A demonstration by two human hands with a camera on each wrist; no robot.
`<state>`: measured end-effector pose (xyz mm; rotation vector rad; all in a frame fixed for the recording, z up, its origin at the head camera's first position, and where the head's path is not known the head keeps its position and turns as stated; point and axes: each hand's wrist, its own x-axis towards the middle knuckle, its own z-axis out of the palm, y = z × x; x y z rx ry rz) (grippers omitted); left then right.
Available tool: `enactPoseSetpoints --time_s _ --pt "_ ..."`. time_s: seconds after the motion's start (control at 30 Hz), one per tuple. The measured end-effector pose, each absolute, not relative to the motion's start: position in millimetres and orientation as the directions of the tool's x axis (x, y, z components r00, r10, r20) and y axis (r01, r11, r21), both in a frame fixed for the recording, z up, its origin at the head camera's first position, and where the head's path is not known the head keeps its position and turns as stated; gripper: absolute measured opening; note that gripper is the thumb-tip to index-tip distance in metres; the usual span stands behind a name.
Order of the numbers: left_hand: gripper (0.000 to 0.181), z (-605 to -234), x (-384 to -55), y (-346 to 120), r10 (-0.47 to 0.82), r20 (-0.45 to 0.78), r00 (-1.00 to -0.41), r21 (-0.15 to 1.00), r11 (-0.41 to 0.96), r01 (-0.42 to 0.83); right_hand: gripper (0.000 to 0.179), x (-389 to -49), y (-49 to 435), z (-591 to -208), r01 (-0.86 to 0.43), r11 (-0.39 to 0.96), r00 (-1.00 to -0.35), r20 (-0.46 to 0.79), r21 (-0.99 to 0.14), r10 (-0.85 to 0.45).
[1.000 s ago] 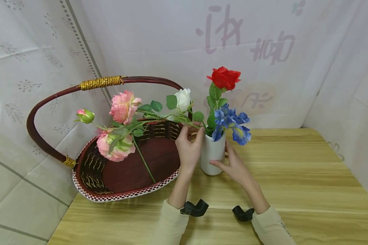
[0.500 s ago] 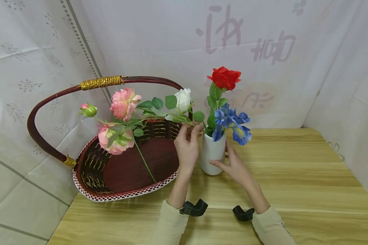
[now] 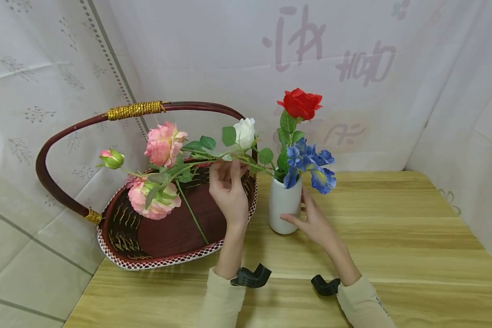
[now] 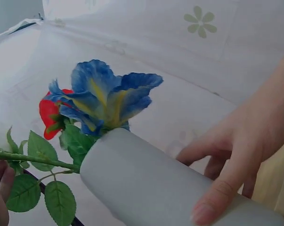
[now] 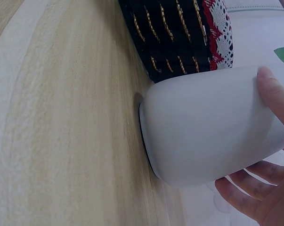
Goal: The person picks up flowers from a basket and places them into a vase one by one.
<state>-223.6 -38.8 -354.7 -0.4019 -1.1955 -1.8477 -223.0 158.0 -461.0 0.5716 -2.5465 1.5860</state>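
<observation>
My left hand (image 3: 231, 196) is above the basket, thumb and fingers curled at the green stem of a pink flower spray (image 3: 165, 145). This spray leans far left, and its stem runs into the mouth of a white vase (image 3: 284, 207). In the left wrist view, the stem (image 4: 38, 161) enters at the vase's rim, with my left fingers at the frame's edge. My right hand (image 3: 317, 221) grips the vase from the right, thumb in front and fingers behind. A red rose (image 3: 300, 105) and a blue iris (image 3: 311, 164) stand in the vase. A white rose (image 3: 244, 133) leans left of them.
A dark red woven basket (image 3: 164, 262) with a tall arched handle (image 3: 135, 110) stands left of the vase. Another green stem (image 3: 192, 214) slants across its inside. Everything stands on a wooden table (image 3: 393, 255), with printed cloth (image 3: 352, 36) behind.
My left hand has slid left along the stem, away from the vase's rim. The pink blooms rose slightly, then sank back left. My right hand and the vase stayed put.
</observation>
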Motion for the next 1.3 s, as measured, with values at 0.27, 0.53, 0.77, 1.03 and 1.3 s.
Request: enactPoseSetpoints --time_s 0.27,0.53,0.77,1.03,1.3 --pt "0.011 -350.5 -223.9 -40.5 -0.514 0.624 -0.588 0.527 -0.279 0.803 0.101 -224.5 156.6 -459.1 -0.331 0.402 -0.935 0.237 -0.854 -0.265" --pt "0.016 -350.4 -225.2 -39.4 -0.46 0.654 -0.601 0.538 -0.275 0.797 0.103 -224.1 157.9 -460.2 -0.35 0.403 -0.929 0.256 -0.846 -0.268" --pt "0.019 -354.4 -226.9 -36.6 -0.377 0.678 -0.631 0.583 -0.247 0.774 0.102 -224.3 159.1 -462.0 -0.369 0.404 -0.923 0.28 -0.837 -0.263" --pt "0.018 -359.2 -229.6 -32.5 -0.326 0.687 -0.649 0.614 -0.217 0.759 0.103 -224.3 158.4 -461.4 -0.383 0.412 -0.918 0.293 -0.827 -0.266" --pt "0.022 -363.9 -231.0 -27.2 -0.242 0.689 -0.683 0.648 -0.217 0.73 0.102 -224.8 157.7 -461.5 -0.401 0.425 -0.912 0.311 -0.812 -0.266"
